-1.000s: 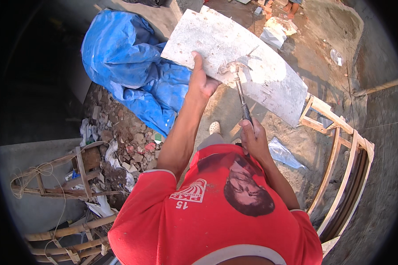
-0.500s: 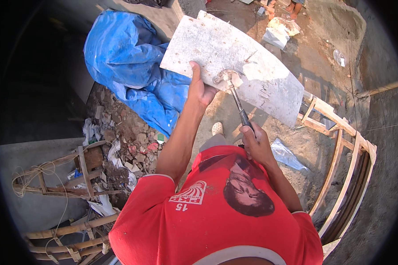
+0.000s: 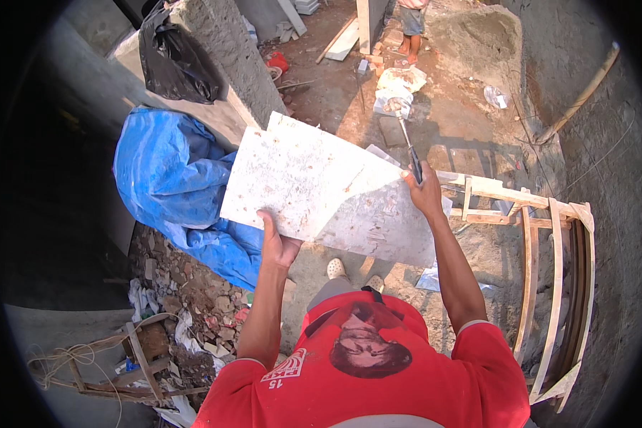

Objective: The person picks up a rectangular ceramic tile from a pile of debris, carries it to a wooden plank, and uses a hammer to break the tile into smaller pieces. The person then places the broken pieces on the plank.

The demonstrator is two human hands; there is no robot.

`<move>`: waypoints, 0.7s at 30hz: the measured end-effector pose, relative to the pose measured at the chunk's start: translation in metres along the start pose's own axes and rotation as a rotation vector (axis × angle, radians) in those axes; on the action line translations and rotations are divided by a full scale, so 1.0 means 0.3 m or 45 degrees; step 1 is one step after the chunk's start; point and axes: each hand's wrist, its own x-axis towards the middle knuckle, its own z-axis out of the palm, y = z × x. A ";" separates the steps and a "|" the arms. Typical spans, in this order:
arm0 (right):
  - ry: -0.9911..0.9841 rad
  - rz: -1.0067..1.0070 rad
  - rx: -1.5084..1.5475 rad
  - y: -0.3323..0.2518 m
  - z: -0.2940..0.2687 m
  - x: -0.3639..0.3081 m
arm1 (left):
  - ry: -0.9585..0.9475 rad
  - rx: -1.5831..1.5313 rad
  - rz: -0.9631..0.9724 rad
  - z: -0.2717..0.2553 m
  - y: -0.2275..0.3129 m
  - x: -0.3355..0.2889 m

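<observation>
Held the pale speckled square stone tile (image 3: 328,196) above the blue tarpaulin (image 3: 171,178), left hand (image 3: 278,246) clamped under its near edge, right hand (image 3: 424,192) fisted around a metal-headed hammer (image 3: 406,139); risked cracking the tile with a hard blow.

Three bag-type packages are showing; no labels, signs or screens are showing.

1. A black plastic bag (image 3: 175,60) is lying slumped on top of the grey concrete wall at upper left.
2. A pale, crumpled sack (image 3: 399,89) is lying on the dirt ground at upper centre, near a standing person's feet.
3. A small white bag (image 3: 496,96) is lying on the ground to the right of that sack.
</observation>
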 end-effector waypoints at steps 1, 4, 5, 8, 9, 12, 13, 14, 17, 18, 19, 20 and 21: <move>-0.013 -0.013 0.077 0.030 0.018 0.018 | 0.009 -0.006 -0.009 -0.003 -0.003 -0.003; -0.253 0.148 0.211 0.090 0.053 -0.019 | 0.122 0.039 -0.043 -0.014 -0.008 -0.061; -0.350 0.280 0.141 0.104 0.067 -0.030 | 0.167 0.073 -0.073 -0.018 -0.005 -0.070; -0.424 0.388 0.301 0.117 0.091 -0.084 | 0.164 -0.004 -0.016 -0.045 0.002 -0.119; -0.370 0.331 0.368 0.118 0.092 -0.093 | -0.058 -0.019 0.044 -0.050 -0.009 -0.124; -0.346 0.389 0.453 0.102 0.082 -0.114 | -0.369 -0.105 0.099 -0.064 -0.092 -0.171; -0.317 0.373 0.480 0.090 0.076 -0.121 | -0.416 -0.139 0.035 -0.063 -0.142 -0.191; -0.342 0.382 0.499 0.078 0.070 -0.113 | -0.509 -0.171 -0.036 -0.061 -0.180 -0.196; -0.078 0.163 0.565 0.015 0.041 -0.100 | -0.172 0.179 -0.134 -0.058 -0.247 -0.159; -0.049 0.170 0.402 -0.012 0.024 -0.084 | -0.175 0.143 -0.134 -0.052 -0.256 -0.136; 0.005 0.155 0.273 -0.044 0.004 -0.084 | -0.096 0.168 -0.132 -0.044 -0.264 -0.115; 0.003 0.246 0.132 -0.082 -0.013 -0.078 | 0.043 0.158 -0.159 -0.035 -0.266 -0.088; 0.139 -0.046 0.001 -0.112 -0.052 -0.061 | -0.022 0.099 -0.125 -0.023 -0.265 -0.053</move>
